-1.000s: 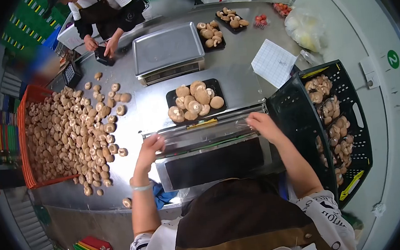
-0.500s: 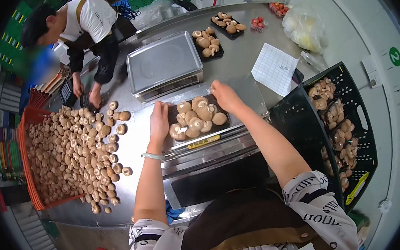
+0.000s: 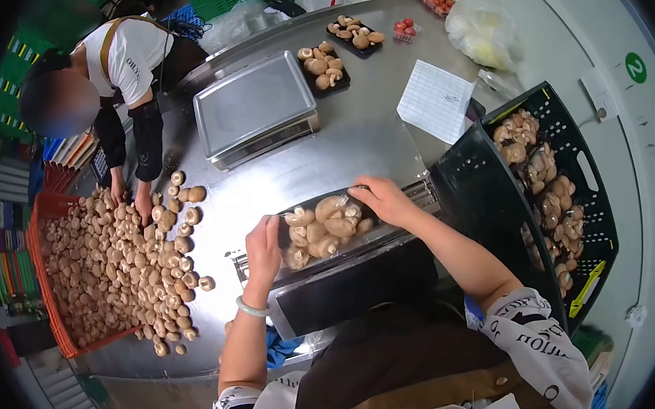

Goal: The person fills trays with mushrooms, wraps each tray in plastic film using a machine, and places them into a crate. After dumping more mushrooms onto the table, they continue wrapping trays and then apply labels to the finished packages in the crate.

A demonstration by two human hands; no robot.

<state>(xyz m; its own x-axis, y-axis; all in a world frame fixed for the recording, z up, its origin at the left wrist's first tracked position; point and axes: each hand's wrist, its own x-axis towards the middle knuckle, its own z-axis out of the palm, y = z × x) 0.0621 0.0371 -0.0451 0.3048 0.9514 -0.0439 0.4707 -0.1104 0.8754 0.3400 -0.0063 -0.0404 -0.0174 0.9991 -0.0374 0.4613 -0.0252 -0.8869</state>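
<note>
You are holding the shallow black tray of brown mushrooms under clear film [image 3: 326, 231] between your two hands. It is lying at 3 o'clock from your left hand [image 3: 263, 248] and at 8 o'clock from your right hand [image 3: 385, 201], and its long axis is running roughly from 9 to 3, the right end leaning toward 2. Neither hand is clearly nearer: both are touching it, the left clamping the left end, the right pinching the far right corner.

Compared with the earlier frame, the tray is sitting farther toward 6 o'clock from the silver flat-topped scale [image 3: 258, 106], now over the silver-and-black wrapping bench [image 3: 357, 283]. At 10 o'clock, a co-worker's hands [image 3: 143, 204] are now reaching farther into the loose mushroom heap [image 3: 116, 259].
</note>
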